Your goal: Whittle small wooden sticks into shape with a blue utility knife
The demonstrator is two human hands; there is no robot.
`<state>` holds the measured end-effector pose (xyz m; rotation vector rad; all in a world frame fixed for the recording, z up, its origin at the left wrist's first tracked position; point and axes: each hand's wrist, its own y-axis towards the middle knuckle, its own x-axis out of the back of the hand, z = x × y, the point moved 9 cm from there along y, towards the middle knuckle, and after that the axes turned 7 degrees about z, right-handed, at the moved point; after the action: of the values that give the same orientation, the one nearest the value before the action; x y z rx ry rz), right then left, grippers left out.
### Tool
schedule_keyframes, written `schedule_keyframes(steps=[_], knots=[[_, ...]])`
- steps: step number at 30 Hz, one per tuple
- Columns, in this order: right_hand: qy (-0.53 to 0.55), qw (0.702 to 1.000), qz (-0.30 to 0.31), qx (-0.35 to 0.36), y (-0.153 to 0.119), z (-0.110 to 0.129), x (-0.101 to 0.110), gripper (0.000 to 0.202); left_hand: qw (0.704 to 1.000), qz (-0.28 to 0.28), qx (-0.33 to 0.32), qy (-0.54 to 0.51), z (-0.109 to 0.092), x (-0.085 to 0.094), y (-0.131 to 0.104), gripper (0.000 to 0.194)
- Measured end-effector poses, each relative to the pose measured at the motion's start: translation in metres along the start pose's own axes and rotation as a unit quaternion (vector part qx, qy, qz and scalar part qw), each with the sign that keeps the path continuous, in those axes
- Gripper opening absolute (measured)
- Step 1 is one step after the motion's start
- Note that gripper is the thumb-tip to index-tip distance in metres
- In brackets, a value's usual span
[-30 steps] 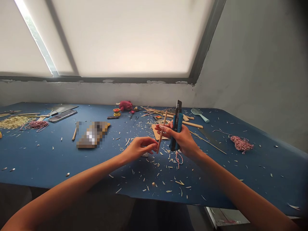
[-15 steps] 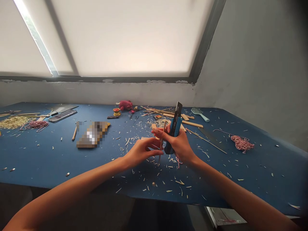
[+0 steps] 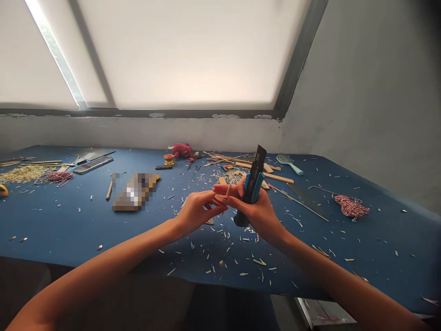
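Observation:
Above the front middle of the table, my two hands meet. A black and blue utility knife [image 3: 254, 179] stands tilted in my right hand [image 3: 263, 214], whose fingers are closed round it, its slanted black end upward. The thumb and fingertips of that hand also touch a thin wooden stick [image 3: 228, 190]. My left hand [image 3: 196, 211] pinches the same stick lower down, just left of the knife. Most of the stick is hidden behind the fingers. Pale wood shavings [image 3: 241, 273] lie scattered below the hands.
Wooden strips [image 3: 279, 177] and thin sticks lie behind the hands. A hairbrush [image 3: 291, 163] and red-white cord [image 3: 351, 206] are to the right. Leftward are a partly blurred packet [image 3: 119, 204], a phone [image 3: 93, 165] and a shavings heap [image 3: 25, 174]. A red plush toy [image 3: 181, 150] sits at the back.
The stick has shifted left and is more covered by my fingers. My left hand has moved slightly left and up; the knife leans a little more to the right.

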<state>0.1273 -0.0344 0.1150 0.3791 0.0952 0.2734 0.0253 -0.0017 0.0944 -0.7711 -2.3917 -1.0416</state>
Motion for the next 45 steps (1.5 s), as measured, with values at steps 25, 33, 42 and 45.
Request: schedule_keyframes(steps=[25, 33, 42, 45], knots=[[0.018, 0.994, -0.104, -0.016, 0.005, 0.009, 0.029, 0.031, 0.993, 0.070, 0.076, -0.053, -0.005, -0.017, -0.003, 0.026], [-0.098, 0.980, -0.144, -0.093, 0.026, 0.034, 0.110, 0.033, 0.969, 0.213, 0.114, 0.049, 0.015, 0.006, -0.002, 0.047], [-0.348, 0.889, -0.015, -0.298, -0.002, -0.014, 0.194, 0.020, 0.920, 0.309, 0.231, 0.069, 0.064, 0.017, -0.021, 0.043], [-0.363, 0.868, 0.008, -0.339, -0.021, -0.026, 0.203, 0.015, 0.911, 0.330, 0.239, 0.059, 0.064, 0.010, -0.020, 0.038]])
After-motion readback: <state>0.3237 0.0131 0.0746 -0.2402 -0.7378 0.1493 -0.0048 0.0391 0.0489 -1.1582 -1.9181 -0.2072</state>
